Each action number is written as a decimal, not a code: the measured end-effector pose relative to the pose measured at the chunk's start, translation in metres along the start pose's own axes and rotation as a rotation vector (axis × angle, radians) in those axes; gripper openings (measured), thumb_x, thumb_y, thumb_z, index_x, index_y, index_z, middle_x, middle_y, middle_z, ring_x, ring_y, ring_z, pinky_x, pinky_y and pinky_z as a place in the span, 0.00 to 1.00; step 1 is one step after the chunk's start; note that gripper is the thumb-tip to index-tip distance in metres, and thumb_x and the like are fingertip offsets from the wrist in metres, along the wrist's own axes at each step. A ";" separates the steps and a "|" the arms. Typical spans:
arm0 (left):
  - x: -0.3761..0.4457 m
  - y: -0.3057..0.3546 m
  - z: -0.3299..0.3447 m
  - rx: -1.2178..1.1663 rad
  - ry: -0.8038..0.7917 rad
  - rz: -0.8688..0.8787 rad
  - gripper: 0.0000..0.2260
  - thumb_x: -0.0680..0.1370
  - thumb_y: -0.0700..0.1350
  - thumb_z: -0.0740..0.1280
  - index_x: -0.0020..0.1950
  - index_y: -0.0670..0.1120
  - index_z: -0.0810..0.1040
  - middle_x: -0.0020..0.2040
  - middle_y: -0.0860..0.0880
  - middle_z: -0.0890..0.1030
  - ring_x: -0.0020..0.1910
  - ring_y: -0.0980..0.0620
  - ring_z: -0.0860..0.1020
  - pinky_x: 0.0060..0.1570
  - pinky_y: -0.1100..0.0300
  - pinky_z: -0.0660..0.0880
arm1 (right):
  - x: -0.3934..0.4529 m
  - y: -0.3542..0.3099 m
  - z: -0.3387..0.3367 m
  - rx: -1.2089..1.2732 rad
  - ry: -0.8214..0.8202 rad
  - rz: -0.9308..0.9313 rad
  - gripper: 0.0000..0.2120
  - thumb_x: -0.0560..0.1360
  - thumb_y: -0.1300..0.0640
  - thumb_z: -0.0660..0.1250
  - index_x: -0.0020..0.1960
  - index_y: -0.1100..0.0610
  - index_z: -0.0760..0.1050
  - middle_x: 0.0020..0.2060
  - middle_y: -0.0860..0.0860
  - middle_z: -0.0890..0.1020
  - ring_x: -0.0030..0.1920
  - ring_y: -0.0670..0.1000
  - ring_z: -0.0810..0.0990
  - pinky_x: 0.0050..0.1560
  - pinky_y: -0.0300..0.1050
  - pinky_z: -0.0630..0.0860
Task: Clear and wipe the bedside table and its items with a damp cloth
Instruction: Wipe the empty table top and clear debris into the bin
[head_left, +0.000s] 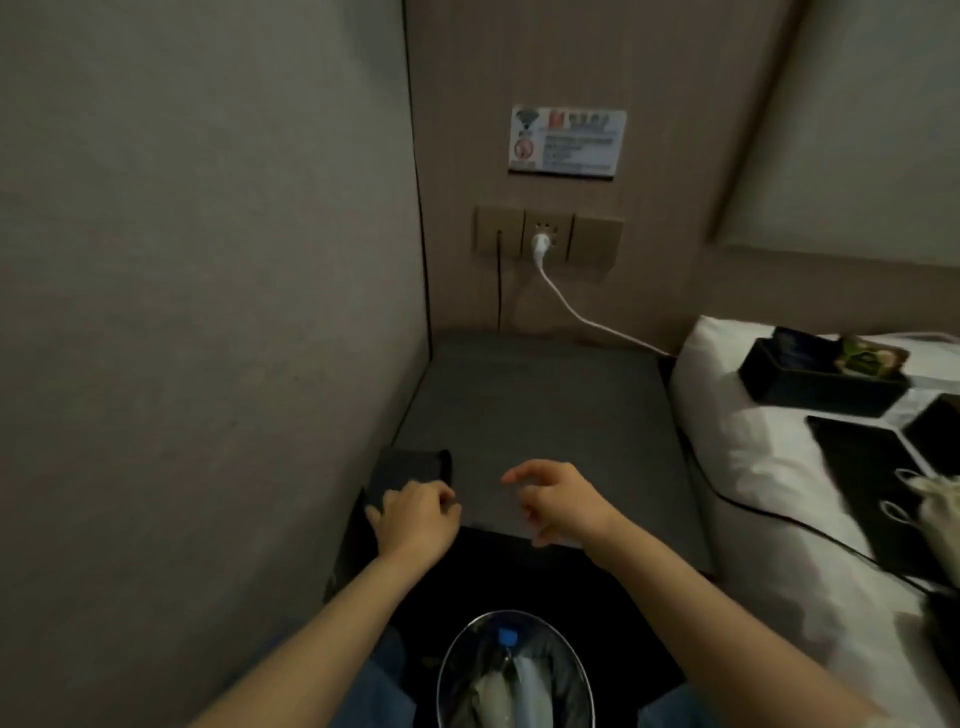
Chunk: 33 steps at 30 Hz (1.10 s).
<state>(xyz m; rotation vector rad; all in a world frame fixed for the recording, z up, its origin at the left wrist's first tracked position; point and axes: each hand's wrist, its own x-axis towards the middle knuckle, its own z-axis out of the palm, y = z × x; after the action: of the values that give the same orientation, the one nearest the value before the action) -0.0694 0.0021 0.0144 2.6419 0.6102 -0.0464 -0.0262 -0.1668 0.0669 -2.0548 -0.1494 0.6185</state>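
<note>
The grey bedside table (535, 415) fills the corner between the left wall and the bed. A dark folded cloth (408, 467) lies on its front left corner. My left hand (415, 517) rests on the cloth's near end with the fingers curled down over it. My right hand (558, 499) hovers over the table's front edge, fingers loosely bent and holding nothing. Items from the table lie on the bed: a black tray (815, 382) with packets and flat black things (872, 467).
A white cable (582, 317) runs from the wall socket (543, 239) across the table's back right corner to the bed. A notice card (566, 141) hangs above. A bin (514, 675) with a bottle stands below my arms. White pillow (737, 447) at right.
</note>
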 end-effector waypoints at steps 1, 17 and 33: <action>0.006 -0.004 0.004 0.060 0.021 0.023 0.11 0.78 0.56 0.63 0.59 0.59 0.78 0.60 0.51 0.77 0.62 0.45 0.71 0.63 0.45 0.64 | 0.007 0.004 0.004 0.024 0.010 0.004 0.15 0.76 0.66 0.57 0.53 0.52 0.77 0.30 0.51 0.74 0.26 0.46 0.73 0.24 0.40 0.75; 0.104 0.004 0.020 0.082 0.200 0.014 0.05 0.71 0.51 0.67 0.38 0.51 0.77 0.41 0.51 0.78 0.45 0.48 0.77 0.39 0.57 0.67 | 0.082 0.064 0.007 0.282 0.064 -0.042 0.14 0.78 0.66 0.64 0.58 0.50 0.74 0.38 0.53 0.80 0.38 0.51 0.78 0.38 0.44 0.74; 0.085 0.091 0.013 -1.264 -0.040 -0.149 0.08 0.75 0.40 0.71 0.38 0.51 0.82 0.32 0.57 0.83 0.30 0.64 0.81 0.24 0.73 0.71 | 0.095 0.026 -0.020 0.605 0.028 -0.096 0.11 0.77 0.52 0.68 0.58 0.48 0.80 0.49 0.46 0.86 0.49 0.45 0.85 0.44 0.37 0.80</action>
<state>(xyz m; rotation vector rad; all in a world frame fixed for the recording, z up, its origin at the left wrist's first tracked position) 0.0467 -0.0425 0.0286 1.3705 0.5468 0.1840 0.0620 -0.1634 0.0193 -1.4614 -0.0361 0.4991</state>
